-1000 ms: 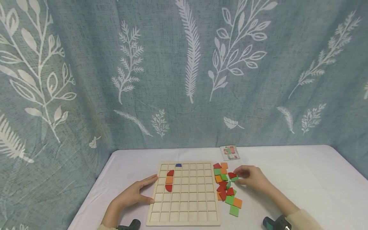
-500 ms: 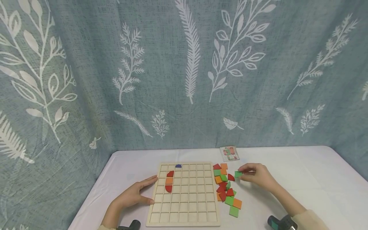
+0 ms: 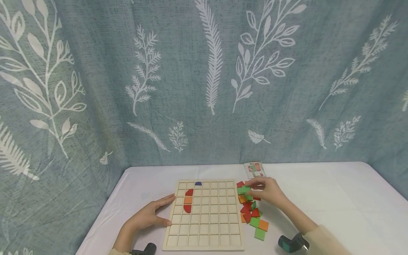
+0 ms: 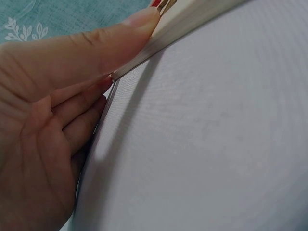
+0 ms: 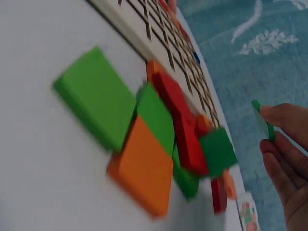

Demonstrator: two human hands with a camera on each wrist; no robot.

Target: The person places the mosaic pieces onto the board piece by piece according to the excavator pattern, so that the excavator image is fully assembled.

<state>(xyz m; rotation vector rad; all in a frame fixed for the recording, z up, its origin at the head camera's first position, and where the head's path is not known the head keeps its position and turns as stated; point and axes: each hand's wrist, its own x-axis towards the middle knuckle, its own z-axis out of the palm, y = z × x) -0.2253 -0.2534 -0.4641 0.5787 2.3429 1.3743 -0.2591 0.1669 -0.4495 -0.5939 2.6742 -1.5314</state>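
My right hand pinches a green tile between thumb and fingers. In the head view this hand is over the upper end of the pile of coloured tiles, right of the board. My left hand lies at the left side of the wooden grid board, its fingers and thumb extended against the edge. The left wrist view has the left thumb along the board's side. Set into the board are two red rounded pieces, an orange square between them, and a small blue piece in the top row.
A small patterned card lies behind the tile pile. Green squares and an orange square form the pile's near end. White cloth covers the table, and a leaf-print curtain hangs behind it.
My right hand has picked a green tile from the pile, drawn it to the right, then brought it back left over the pile. The left hand has stayed at the board's edge.
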